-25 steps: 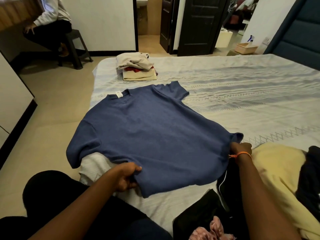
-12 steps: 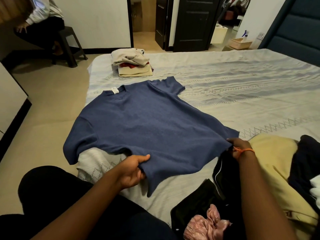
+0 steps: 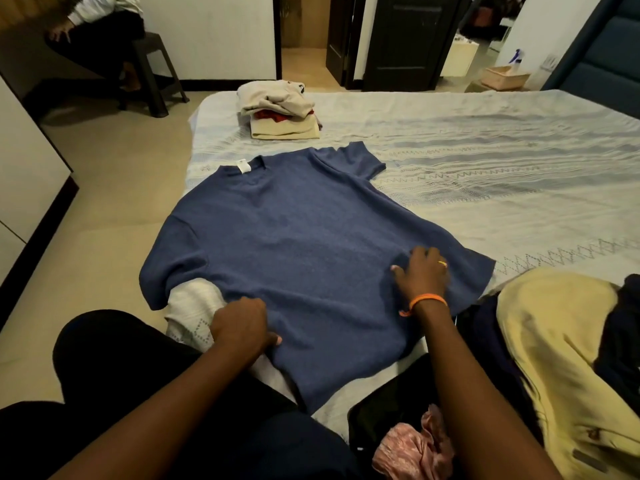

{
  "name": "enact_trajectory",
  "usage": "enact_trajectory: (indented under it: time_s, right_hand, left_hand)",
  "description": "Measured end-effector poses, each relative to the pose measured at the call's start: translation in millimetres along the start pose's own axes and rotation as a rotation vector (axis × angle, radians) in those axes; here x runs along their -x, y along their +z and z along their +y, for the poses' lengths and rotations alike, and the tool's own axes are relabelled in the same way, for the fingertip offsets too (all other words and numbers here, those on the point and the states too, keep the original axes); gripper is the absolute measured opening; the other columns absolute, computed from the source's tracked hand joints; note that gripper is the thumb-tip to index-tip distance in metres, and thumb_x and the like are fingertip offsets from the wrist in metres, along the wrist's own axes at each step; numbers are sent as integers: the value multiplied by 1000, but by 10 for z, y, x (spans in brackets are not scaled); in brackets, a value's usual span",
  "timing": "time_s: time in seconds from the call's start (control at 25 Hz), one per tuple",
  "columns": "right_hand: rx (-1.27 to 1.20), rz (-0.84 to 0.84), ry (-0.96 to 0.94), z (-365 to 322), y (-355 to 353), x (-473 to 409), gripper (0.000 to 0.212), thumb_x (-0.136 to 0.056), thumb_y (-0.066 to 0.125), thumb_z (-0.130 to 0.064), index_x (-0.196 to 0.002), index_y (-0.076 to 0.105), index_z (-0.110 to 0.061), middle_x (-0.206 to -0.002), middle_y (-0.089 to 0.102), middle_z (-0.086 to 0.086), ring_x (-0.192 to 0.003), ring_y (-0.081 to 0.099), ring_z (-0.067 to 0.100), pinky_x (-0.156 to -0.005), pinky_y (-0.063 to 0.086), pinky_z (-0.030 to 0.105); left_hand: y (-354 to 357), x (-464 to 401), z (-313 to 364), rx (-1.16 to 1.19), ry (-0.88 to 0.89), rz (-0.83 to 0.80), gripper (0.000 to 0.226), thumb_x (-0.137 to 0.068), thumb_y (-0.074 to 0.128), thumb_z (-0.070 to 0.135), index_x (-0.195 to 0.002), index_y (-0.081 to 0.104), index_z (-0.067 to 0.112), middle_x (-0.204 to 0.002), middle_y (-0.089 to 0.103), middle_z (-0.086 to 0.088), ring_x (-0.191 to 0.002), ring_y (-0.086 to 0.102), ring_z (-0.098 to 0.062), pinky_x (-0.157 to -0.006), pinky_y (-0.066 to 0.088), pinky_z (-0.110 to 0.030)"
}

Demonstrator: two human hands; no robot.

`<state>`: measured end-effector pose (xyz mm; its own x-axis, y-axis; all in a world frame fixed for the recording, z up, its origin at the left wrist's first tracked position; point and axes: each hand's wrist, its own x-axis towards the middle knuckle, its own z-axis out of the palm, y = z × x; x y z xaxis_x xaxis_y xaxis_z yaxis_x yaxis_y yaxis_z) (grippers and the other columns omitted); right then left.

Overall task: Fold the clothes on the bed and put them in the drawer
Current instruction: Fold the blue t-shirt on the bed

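A blue T-shirt (image 3: 294,244) lies spread flat on the bed (image 3: 485,188), its collar pointing away from me and one sleeve hanging over the bed's left edge. My left hand (image 3: 242,325) grips the shirt's near hem at the left, fingers curled into the cloth. My right hand (image 3: 420,273) rests flat on the lower right part of the shirt, fingers spread. A pile of unfolded clothes lies at my right: a yellow garment (image 3: 554,341), dark pieces (image 3: 620,341) and a pink one (image 3: 412,452).
A stack of folded clothes (image 3: 280,110) sits at the bed's far left corner. A seated person (image 3: 100,36) on a dark stool is at the far left. White cabinet fronts (image 3: 24,174) line the left side. Dark doors (image 3: 401,39) stand beyond the bed.
My right hand has let go of the hem's right corner and moved onto the shirt, lying flat. My left hand has shifted slightly along the near hem.
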<state>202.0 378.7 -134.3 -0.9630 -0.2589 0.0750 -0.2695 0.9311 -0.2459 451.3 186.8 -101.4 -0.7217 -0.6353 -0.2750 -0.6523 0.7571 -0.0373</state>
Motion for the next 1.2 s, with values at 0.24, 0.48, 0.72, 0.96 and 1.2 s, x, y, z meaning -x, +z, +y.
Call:
enact_trajectory:
  time_s: [0.24, 0.48, 0.72, 0.96, 1.2]
  right_hand:
    - [66, -229, -103, -241, 532, 271, 78, -96, 26, -63, -155, 13, -13, -162, 3, 18, -149, 0, 38, -120, 0, 54]
    - [49, -351, -236, -815, 543, 436, 84, -95, 31, -66, -155, 7, -13, -161, -8, 20, -149, -10, 38, -115, -6, 62]
    - [-97, -399, -751, -2087, 836, 766, 60, -98, 45, -47, -146, 34, -12, -161, 13, 16, -150, 6, 33, -119, 4, 53]
    - [-93, -404, -862, -3165, 1137, 825, 83, -95, 33, -64, -156, 5, -16, -164, -3, 10, -151, -5, 28, -119, -2, 57]
    - [169, -397, -963, -3324, 1339, 802, 113, -69, 36, -91, -155, -5, -31, -161, -19, 13, -148, -18, 33, -107, -7, 73]
  left_hand:
    - [255, -242, -94, -234, 434, 270, 61, -64, 80, 52, -109, 56, 19, -112, 60, -4, -101, 58, -25, -79, 50, -38]
    - [325, -352, -183, 134, 521, -140, 56, -72, 70, 64, -108, 58, 23, -109, 59, 4, -102, 57, -18, -87, 44, -32]
    - [196, -569, -729, 1006, 75, -8, 14, -89, 66, 17, -82, 67, 6, -73, 67, -3, -64, 65, -16, -62, 49, -25]
    - [257, -1041, -1878, 1156, -764, 276, 48, -82, 65, 45, -107, 65, 4, -114, 68, -16, -106, 62, -34, -92, 49, -38]
    - [195, -1427, -2103, 1895, -1099, -403, 50, -94, 56, 49, -129, 52, 13, -117, 59, -12, -109, 57, -32, -94, 43, -44]
